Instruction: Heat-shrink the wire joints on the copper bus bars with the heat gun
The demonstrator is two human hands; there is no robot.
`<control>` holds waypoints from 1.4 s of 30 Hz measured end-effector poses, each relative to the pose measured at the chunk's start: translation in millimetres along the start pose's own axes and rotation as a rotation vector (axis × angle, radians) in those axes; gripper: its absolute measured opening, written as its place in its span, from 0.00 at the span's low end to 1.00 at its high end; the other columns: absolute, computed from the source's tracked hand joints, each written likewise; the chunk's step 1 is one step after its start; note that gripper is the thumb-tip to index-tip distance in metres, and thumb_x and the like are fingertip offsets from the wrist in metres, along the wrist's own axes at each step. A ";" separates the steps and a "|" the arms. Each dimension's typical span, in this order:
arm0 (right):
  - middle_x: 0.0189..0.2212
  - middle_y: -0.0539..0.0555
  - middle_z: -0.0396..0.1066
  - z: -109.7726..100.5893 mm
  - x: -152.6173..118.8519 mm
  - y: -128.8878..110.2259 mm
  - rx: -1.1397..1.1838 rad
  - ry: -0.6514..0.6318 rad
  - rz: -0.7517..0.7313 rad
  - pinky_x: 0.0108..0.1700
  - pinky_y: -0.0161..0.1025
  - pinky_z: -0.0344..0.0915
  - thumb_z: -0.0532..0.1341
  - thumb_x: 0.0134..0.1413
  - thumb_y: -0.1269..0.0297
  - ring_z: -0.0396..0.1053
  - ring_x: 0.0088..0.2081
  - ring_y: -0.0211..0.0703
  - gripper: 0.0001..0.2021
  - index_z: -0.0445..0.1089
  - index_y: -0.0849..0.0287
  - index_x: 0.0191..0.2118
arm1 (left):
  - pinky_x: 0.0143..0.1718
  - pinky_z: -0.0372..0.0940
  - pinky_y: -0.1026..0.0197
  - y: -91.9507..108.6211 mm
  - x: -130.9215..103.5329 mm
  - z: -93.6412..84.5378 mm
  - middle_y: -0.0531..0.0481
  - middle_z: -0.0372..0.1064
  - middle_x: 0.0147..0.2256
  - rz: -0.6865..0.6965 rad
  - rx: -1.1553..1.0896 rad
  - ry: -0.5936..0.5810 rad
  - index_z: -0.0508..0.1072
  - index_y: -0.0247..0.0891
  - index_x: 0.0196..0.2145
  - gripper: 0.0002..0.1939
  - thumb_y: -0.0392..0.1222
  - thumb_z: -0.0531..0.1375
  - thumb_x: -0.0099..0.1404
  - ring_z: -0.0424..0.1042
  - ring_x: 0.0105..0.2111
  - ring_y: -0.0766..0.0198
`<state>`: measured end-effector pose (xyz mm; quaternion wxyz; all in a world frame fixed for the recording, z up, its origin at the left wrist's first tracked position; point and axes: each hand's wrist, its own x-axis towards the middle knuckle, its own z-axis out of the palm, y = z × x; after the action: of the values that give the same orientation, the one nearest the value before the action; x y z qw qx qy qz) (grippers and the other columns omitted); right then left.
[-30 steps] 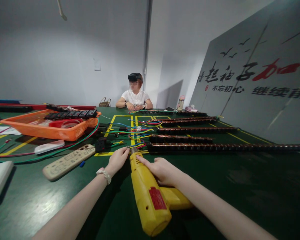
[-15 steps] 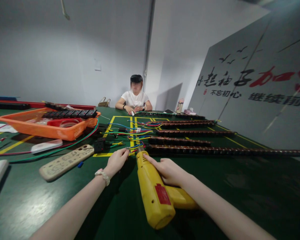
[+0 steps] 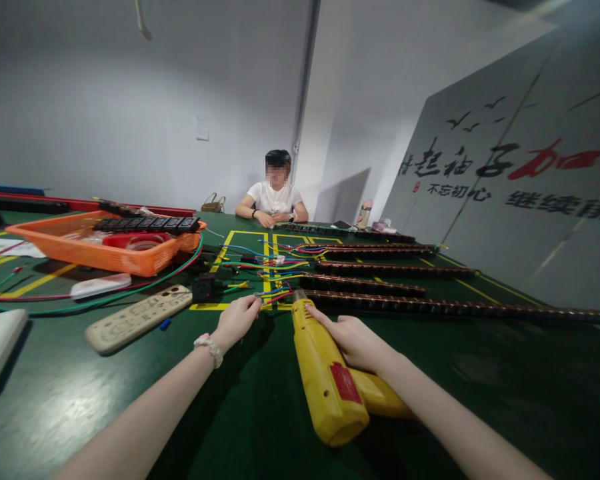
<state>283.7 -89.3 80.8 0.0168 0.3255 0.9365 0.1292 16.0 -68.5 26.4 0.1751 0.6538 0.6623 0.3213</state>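
My right hand (image 3: 356, 340) is wrapped round a yellow heat gun (image 3: 325, 380) with a red label; its metal nozzle points away from me, at the left end of the nearest dark strip (image 3: 410, 302). Thin coloured wires (image 3: 279, 295) run out of that strip end to the left. My left hand (image 3: 239, 323), with a pale band on its wrist, pinches the ends of these wires just above the table. The exact wires between the fingertips are too small to make out.
An orange basket (image 3: 153, 260) with black parts stands at left. Nearby lie a power strip (image 3: 140, 319), a white box (image 3: 0, 343) and a white case (image 3: 101, 285). More strips (image 3: 390, 268) with wires lie beyond. A person (image 3: 275, 197) sits across the green table (image 3: 260, 413).
The heat gun and my right hand have shifted right, so the nozzle sits farther from my left hand, nearer the strip's end. My left hand still pinches the wires.
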 end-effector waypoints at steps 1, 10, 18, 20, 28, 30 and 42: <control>0.25 0.52 0.69 -0.9 1.2 -1.6 -0.002 0.000 0.002 0.30 0.38 0.53 0.57 0.45 0.72 0.62 0.26 0.45 0.44 0.30 0.64 0.65 | 0.24 0.48 0.65 0.1 -0.1 0.0 0.52 0.67 0.22 0.005 0.003 0.001 0.65 0.39 0.21 0.20 0.51 0.45 0.63 0.64 0.24 0.64; 0.30 0.53 0.73 -5.3 20.9 -27.6 0.069 0.033 -0.132 0.35 0.39 0.56 0.57 0.44 0.70 0.65 0.26 0.44 0.45 0.30 0.64 0.65 | 0.25 0.50 0.65 0.7 -0.4 -0.8 0.51 0.69 0.25 0.011 0.052 0.002 0.67 0.40 0.23 0.20 0.51 0.44 0.63 0.66 0.27 0.62; 0.34 0.54 0.74 -7.8 27.2 -38.5 0.108 0.054 -0.185 0.38 0.39 0.57 0.57 0.45 0.70 0.68 0.29 0.44 0.44 0.32 0.64 0.65 | 0.35 0.58 0.64 -0.8 2.6 0.7 0.46 0.73 0.36 0.016 0.021 -0.003 0.72 0.40 0.34 0.19 0.50 0.45 0.64 0.69 0.38 0.58; 0.34 0.54 0.74 -6.5 27.2 -38.3 0.110 0.062 -0.194 0.40 0.39 0.57 0.57 0.45 0.70 0.68 0.29 0.43 0.43 0.33 0.64 0.65 | 0.36 0.58 0.63 -2.8 3.0 1.7 0.46 0.73 0.37 0.016 0.024 0.000 0.72 0.41 0.34 0.19 0.50 0.44 0.64 0.69 0.38 0.57; 0.31 0.55 0.73 -2.0 25.3 -33.8 0.104 0.064 -0.202 0.36 0.38 0.57 0.56 0.46 0.71 0.67 0.27 0.43 0.43 0.30 0.66 0.65 | 0.31 0.56 0.63 -2.8 0.6 1.8 0.47 0.72 0.36 0.026 0.019 0.007 0.71 0.40 0.31 0.20 0.52 0.44 0.63 0.69 0.35 0.58; 0.32 0.55 0.73 -3.2 23.2 -30.3 0.100 0.053 -0.189 0.36 0.39 0.57 0.56 0.46 0.71 0.66 0.27 0.43 0.44 0.28 0.65 0.65 | 0.28 0.53 0.64 -1.1 -0.2 1.1 0.48 0.72 0.32 0.015 0.033 -0.002 0.69 0.40 0.28 0.20 0.52 0.44 0.63 0.68 0.32 0.59; 0.27 0.54 0.70 -2.7 -1.0 2.0 0.015 -0.023 0.018 0.30 0.37 0.53 0.56 0.45 0.74 0.63 0.27 0.45 0.44 0.29 0.61 0.65 | 0.23 0.47 0.65 4.4 -4.1 -2.9 0.53 0.66 0.23 -0.008 0.028 -0.031 0.63 0.39 0.22 0.20 0.52 0.43 0.64 0.64 0.25 0.65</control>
<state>285.3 -89.0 83.9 0.0237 0.3355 0.9343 0.1184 17.9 -73.3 30.6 0.1774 0.6584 0.6667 0.3010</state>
